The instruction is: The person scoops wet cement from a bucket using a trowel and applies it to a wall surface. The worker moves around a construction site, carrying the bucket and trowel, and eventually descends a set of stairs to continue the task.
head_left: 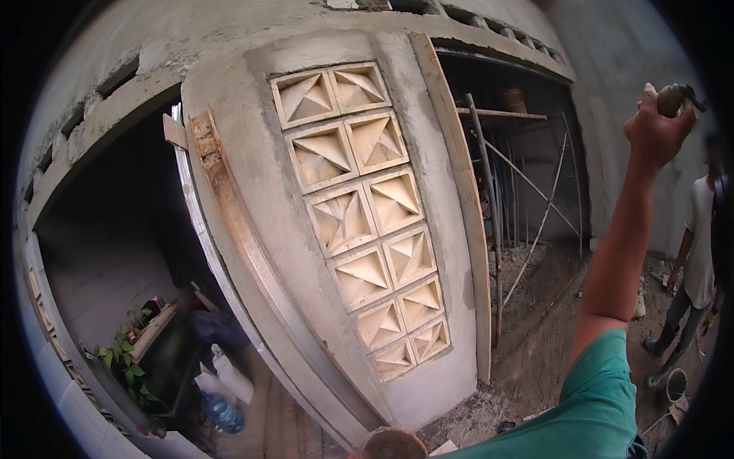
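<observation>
My right arm, in a green sleeve, reaches up at the right side. My right hand (662,131) is closed around a wooden-handled hand tool (670,101) with a dark, bent metal neck; its working end cannot be made out. My left hand is out of view. At the bottom edge, a round reddish-brown thing (392,444) shows only in part, so its kind is unclear. Before me stands a plastered wall panel (267,176) with two columns of cream decorative blocks (365,195) set in it, each with raised triangular facets.
A wooden board (451,161) edges the panel's right side, with poles (489,206) in the opening beyond. Another person (699,245) stands far right, above a bucket (676,385). Left, a doorway holds a plant (126,367), white sacks (232,375) and a blue water bottle (222,413).
</observation>
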Action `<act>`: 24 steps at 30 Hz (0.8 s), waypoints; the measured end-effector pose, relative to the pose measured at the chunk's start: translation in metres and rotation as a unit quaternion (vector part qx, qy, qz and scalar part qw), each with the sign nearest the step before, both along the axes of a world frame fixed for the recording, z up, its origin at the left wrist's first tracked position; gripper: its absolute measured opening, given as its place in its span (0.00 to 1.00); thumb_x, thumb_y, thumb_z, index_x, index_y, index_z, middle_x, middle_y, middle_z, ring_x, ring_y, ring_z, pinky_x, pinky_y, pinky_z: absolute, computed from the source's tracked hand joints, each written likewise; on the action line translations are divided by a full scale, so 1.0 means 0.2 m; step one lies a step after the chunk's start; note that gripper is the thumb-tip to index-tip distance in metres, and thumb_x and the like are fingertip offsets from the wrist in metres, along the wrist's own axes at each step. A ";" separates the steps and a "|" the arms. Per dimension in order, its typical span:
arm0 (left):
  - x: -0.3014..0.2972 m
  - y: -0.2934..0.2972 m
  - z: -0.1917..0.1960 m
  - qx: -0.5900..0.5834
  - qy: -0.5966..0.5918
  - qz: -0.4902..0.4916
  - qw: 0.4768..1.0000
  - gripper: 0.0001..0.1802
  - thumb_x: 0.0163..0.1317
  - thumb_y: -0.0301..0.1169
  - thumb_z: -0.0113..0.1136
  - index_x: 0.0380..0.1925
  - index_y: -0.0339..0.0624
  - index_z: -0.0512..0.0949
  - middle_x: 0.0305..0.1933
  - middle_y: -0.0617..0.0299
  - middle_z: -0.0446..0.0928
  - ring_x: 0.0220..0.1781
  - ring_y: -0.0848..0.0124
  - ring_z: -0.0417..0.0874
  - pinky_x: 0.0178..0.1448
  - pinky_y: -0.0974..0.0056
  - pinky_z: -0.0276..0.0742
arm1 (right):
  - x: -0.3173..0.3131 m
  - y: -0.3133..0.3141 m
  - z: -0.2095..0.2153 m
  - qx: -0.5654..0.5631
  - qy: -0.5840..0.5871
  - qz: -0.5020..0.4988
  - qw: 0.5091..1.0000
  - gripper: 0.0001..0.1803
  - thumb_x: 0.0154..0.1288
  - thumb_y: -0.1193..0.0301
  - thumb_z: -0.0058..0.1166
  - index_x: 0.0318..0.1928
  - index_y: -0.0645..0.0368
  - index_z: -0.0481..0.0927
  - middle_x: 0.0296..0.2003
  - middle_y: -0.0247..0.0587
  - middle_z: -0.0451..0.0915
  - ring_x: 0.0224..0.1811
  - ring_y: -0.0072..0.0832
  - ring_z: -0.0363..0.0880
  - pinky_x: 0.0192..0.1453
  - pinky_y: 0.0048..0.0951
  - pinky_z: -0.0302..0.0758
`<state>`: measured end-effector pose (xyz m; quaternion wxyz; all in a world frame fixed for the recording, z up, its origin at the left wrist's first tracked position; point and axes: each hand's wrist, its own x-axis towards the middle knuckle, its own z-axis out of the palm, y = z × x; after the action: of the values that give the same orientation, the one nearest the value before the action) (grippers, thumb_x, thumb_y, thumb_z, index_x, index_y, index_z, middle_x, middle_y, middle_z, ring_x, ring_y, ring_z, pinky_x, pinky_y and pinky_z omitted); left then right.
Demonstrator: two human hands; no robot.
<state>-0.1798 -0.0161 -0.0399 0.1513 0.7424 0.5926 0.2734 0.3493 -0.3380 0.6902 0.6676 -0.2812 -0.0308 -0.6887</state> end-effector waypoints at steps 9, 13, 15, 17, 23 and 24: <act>0.03 -0.04 0.17 -0.005 0.076 0.064 0.995 0.15 0.61 0.38 0.55 0.39 0.39 0.81 0.36 0.48 0.81 0.40 0.50 0.80 0.45 0.47 0.74 | -0.16 1.03 1.25 -0.323 0.114 0.147 0.928 0.27 0.60 0.65 0.52 0.60 0.51 0.61 0.44 0.59 0.79 0.38 0.53 0.83 0.43 0.48 0.79; 0.05 -0.08 0.24 0.009 0.094 0.086 0.992 0.15 0.61 0.38 0.53 0.37 0.38 0.81 0.34 0.47 0.81 0.39 0.47 0.80 0.44 0.45 0.74 | -0.46 1.05 1.39 -0.288 -0.080 0.320 0.899 0.32 0.64 0.72 0.43 0.70 0.51 0.58 0.48 0.65 0.79 0.42 0.56 0.82 0.43 0.50 0.79; 0.05 -0.09 0.26 0.006 0.045 0.106 0.993 0.15 0.60 0.38 0.53 0.36 0.37 0.81 0.34 0.46 0.81 0.39 0.45 0.80 0.44 0.44 0.73 | -0.51 0.86 1.26 -0.248 -0.126 0.378 0.883 0.32 0.64 0.72 0.45 0.69 0.49 0.56 0.40 0.65 0.81 0.30 0.53 0.82 0.28 0.48 0.78; 0.05 -0.11 0.28 -0.001 -0.054 0.118 0.992 0.16 0.60 0.38 0.52 0.35 0.36 0.80 0.36 0.43 0.81 0.39 0.43 0.79 0.44 0.44 0.73 | -0.49 0.74 1.08 -0.217 -0.196 0.366 0.883 0.33 0.62 0.73 0.47 0.67 0.48 0.53 0.31 0.63 0.80 0.18 0.48 0.80 0.13 0.43 0.72; 0.08 -0.16 0.37 -0.010 -0.129 0.086 0.988 0.14 0.58 0.36 0.54 0.33 0.36 0.81 0.34 0.44 0.81 0.40 0.44 0.80 0.45 0.47 0.73 | -0.13 0.60 0.42 -0.186 -0.185 0.238 0.935 0.27 0.62 0.68 0.56 0.58 0.55 0.60 0.37 0.47 0.78 0.32 0.35 0.80 0.38 0.37 0.76; 0.08 -0.19 0.37 -0.038 -0.118 0.080 0.989 0.14 0.57 0.36 0.54 0.33 0.36 0.81 0.34 0.45 0.81 0.40 0.45 0.80 0.45 0.47 0.73 | -0.05 0.60 0.23 -0.210 -0.190 0.318 0.905 0.27 0.62 0.67 0.57 0.58 0.54 0.61 0.39 0.48 0.79 0.36 0.40 0.82 0.42 0.38 0.76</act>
<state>-0.1647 -0.0538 0.0341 0.2265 0.6484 0.6383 0.3477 0.3399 -0.2188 0.7354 0.7580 -0.2540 -0.3888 -0.4581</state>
